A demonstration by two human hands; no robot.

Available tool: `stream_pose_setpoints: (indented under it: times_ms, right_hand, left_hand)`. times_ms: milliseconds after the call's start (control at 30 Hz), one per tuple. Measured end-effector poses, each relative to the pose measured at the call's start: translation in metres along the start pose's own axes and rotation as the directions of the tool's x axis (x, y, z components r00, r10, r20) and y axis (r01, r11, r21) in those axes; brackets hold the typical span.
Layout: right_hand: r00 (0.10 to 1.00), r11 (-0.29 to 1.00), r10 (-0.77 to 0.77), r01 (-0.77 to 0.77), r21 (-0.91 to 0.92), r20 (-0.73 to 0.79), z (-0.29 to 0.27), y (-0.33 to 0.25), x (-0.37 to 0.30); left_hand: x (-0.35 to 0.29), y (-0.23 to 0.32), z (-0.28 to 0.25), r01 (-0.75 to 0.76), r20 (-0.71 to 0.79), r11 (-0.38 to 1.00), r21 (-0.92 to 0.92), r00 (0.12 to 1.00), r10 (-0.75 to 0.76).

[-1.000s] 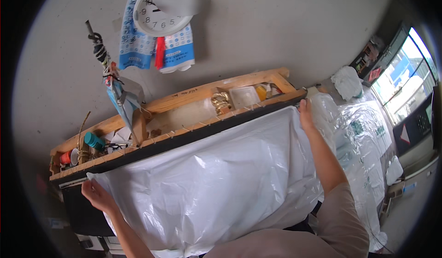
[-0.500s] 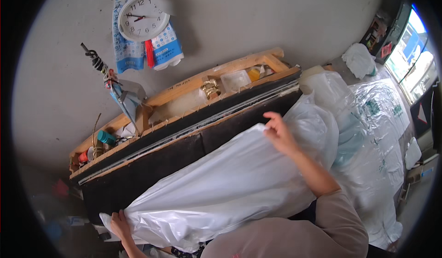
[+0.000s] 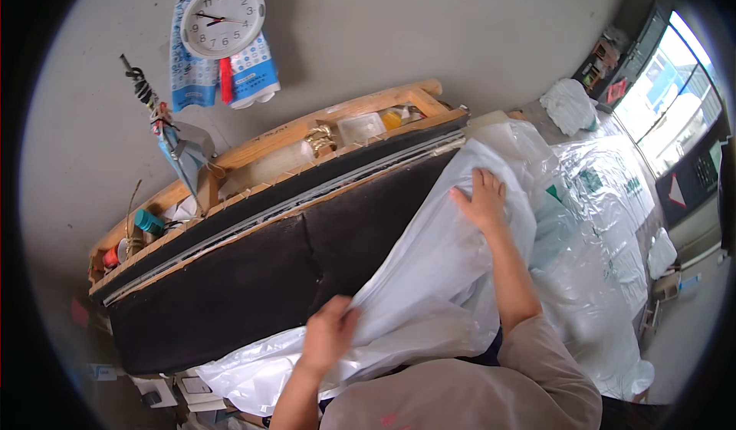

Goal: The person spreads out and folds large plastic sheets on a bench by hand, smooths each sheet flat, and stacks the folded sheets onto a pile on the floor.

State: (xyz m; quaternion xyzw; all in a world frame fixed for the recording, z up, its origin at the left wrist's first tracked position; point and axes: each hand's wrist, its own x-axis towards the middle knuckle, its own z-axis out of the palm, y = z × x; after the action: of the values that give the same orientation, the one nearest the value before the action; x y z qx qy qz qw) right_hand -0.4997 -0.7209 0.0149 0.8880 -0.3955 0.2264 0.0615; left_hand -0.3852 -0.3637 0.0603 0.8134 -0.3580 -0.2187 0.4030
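Observation:
A white plastic sheet [image 3: 437,253] lies rumpled over the right and near parts of a black padded work surface [image 3: 230,292]. At the middle of the sheet's edge, my left hand [image 3: 328,334] is closed, fingers and thumb pinching the plastic, with folds running up from it. My right hand [image 3: 485,200] rests on the sheet near the surface's far right end. Its fingers are apart and it grips nothing.
Behind the surface runs a wooden trough [image 3: 261,142] with gold cord [image 3: 320,137], a teal spool [image 3: 148,221] and a red spool [image 3: 113,255]. A clock [image 3: 223,19] hangs on the wall. Clear plastic-wrapped bundles [image 3: 590,215] stand at right.
My left hand has left the sheet's lower left corner and moved right to its middle edge. The sheet has slid back, baring more black surface. My right hand has come down onto the plastic.

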Motion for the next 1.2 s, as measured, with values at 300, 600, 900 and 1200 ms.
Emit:
stream_pose_setpoints:
  times_ms: [300, 600, 900, 1200]
  right_hand:
    - [0.921, 0.93, -0.34, 0.3, 0.213, 0.188, -0.071, -0.114, -0.073]
    - [0.926, 0.933, -0.352, 0.334, 0.136, 0.14, -0.086, -0.071, -0.13]
    - [0.912, 0.92, -0.381, 0.358, 0.159, 0.151, -0.073, -0.086, -0.114]
    - [0.98, 0.942, -0.177, 0.197, 0.273, -0.096, -0.05, -0.08, -0.062]
  left_hand:
    - [-0.074, -0.111, -0.141, 0.366, -0.572, 0.926, 0.097, 0.782, -0.249]
    - [-0.095, -0.127, -0.14, 0.234, -0.53, 0.959, 0.161, 0.84, -0.116]
    - [-0.11, -0.127, -0.145, 0.221, -0.489, 0.901, 0.373, 0.872, -0.011]
    - [-0.125, -0.117, -0.12, 0.401, -0.648, 0.893, 0.205, 0.739, -0.184]
